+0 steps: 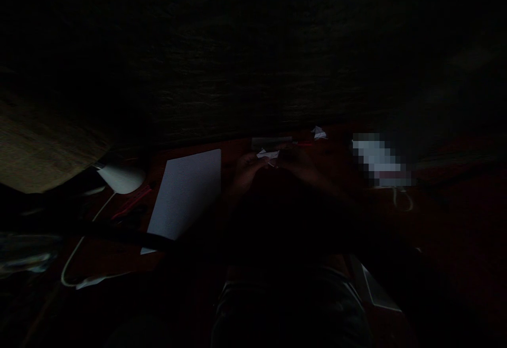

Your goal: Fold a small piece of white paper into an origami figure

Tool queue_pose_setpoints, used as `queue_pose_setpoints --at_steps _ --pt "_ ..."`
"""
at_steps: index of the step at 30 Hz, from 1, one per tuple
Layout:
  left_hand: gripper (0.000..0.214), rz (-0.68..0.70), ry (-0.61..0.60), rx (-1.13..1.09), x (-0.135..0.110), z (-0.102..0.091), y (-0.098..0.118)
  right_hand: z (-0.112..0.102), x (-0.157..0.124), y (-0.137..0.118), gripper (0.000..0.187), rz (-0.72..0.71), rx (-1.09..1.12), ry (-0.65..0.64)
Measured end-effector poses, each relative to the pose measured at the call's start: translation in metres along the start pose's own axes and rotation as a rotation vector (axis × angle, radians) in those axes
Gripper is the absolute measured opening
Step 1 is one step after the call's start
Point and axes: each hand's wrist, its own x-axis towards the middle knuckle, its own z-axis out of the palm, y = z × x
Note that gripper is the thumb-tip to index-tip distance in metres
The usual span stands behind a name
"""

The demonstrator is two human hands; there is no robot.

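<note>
A small piece of folded white paper (268, 154) is held out over the dark reddish table, in dim light. My left hand (246, 171) closes on its left and lower side, and my right hand (299, 164) is at its right edge. Both hands are very dark, so single fingers are hard to make out. Just beyond the paper lies a flat greyish strip (271, 141), with a thin red stick-like object (304, 143) to its right.
A crumpled or folded white paper piece (319, 133) lies at the back. At left are a large white sheet (186, 192), a white lamp-like cone (123, 178), a pale cord (72, 258) and a red object (132, 203). A pixelated pale rectangle (380, 160) lies right.
</note>
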Motion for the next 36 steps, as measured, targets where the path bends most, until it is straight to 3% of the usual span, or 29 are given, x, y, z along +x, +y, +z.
queue_pose_setpoints --at_steps 7,15,26,36 --pt "0.039 0.009 -0.006 -0.028 -0.001 0.002 0.003 -0.001 -0.005 -0.007 0.055 0.063 0.004 -0.019" --pt "0.04 0.004 -0.011 -0.015 -0.003 0.003 0.005 -0.005 -0.007 -0.008 0.038 0.114 -0.001 -0.034" --pt "0.046 0.021 0.019 -0.007 -0.005 0.01 0.01 0.001 -0.004 -0.004 0.048 0.05 0.001 0.049" --pt "0.035 0.074 0.072 -0.038 -0.006 0.01 0.01 0.006 -0.002 0.004 0.043 -0.012 -0.033 0.032"
